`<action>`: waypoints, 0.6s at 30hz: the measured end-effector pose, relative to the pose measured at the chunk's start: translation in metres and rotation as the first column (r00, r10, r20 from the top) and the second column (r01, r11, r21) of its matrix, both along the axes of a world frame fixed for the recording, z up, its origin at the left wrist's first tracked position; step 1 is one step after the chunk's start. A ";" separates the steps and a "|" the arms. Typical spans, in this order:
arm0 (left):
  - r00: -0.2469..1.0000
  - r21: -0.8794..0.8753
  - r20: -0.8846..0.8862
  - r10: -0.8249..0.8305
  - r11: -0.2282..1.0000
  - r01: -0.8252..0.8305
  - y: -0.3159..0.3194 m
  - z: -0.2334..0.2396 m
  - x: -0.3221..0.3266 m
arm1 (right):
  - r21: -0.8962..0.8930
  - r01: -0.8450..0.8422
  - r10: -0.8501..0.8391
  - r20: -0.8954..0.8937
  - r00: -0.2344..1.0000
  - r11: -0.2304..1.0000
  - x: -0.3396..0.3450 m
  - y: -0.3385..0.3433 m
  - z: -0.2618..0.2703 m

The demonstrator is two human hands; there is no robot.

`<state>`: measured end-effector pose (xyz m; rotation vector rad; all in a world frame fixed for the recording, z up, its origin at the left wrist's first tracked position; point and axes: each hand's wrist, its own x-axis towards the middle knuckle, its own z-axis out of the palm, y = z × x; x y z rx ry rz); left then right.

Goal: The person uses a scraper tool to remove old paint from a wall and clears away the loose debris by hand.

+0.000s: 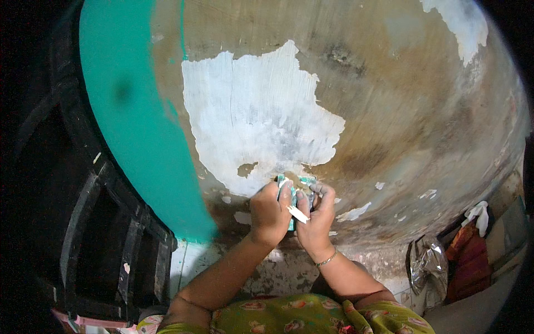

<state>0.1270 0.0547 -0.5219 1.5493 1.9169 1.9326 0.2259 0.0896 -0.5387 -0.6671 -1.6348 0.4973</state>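
Observation:
Both my hands meet in front of my chest, low on a wall (375, 112) of bare plaster. My left hand (268, 213) and my right hand (319, 217) grip a flat scraper-like tool (291, 224) smeared with green and white; its far edge is near the wall, and the fingers hide much of it. A white paint flake (298, 213) lies across the fingers. Just beyond the hands spreads a ragged white patch (254, 112) with a small brown hole near its lower edge.
Green paint (137, 125) covers the wall's left strip. A dark chair-like frame (125, 259) stands at left. At right lie silvery crumpled foil (429, 263), a dark red cloth (471, 267) and a white cloth (477, 217). Pale floor tiles (183, 261) show below the wall.

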 end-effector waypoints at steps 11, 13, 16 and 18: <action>1.000 0.081 0.022 0.010 0.997 -0.011 0.010 0.002 0.005 | 0.015 0.082 -0.082 0.037 0.996 0.997 0.006 0.000 0.021; 0.999 0.074 0.017 0.027 0.997 -0.028 0.009 -0.007 0.008 | 0.006 0.090 -0.091 0.046 0.995 0.996 0.007 -0.001 0.022; 0.999 0.126 0.025 0.024 0.992 -0.027 0.014 0.012 0.011 | 0.111 0.151 -0.158 0.054 0.986 0.982 0.011 0.006 0.034; 0.999 0.209 0.034 -0.013 0.978 0.006 0.020 0.036 0.011 | -0.010 0.154 -0.153 0.061 0.986 0.988 0.011 0.010 0.058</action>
